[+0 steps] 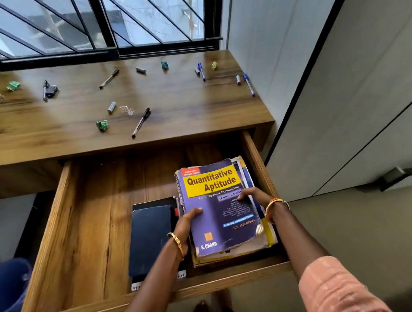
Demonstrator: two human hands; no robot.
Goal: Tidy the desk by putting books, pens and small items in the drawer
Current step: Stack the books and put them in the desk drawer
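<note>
Head view: we saw 2 bare hands gripping a purple-and-yellow book (221,207) titled "Quantitative Aptitude" over the right end of the open wooden drawer (60,225). The left hand (186,225) clasped the book's spine edge, thumb laid on the cover and the other fingers curled out of sight beneath it. The right hand (255,196) held the opposite edge, its fingertips (241,197) pressed together on the cover just below the yellow title panel. We could not tell how the right thumb lay.

Directly under the fingers, the book sat atop a stack of other books (264,238) whose worn edges showed to the right of the right hand and toward the drawer front. We could not tell whether the top book rested fully on the stack or was held slightly above it. Just left of the left hand, a dark notebook (151,232) lay flat on the drawer floor, beside the stack.

Well beyond the fingertips, on the desk top (173,105), pens and small items lay scattered: a black pen (141,122) nearest the drawer, a green crumpled item (102,125) to its left, a small grey cylinder (111,107) and a clear piece (127,110) beyond them, and 2 blue pens (201,71) (249,84) toward the far right. Both wrists wore bangles (177,244), and a pink sleeve (336,287) covered the right forearm.
</note>
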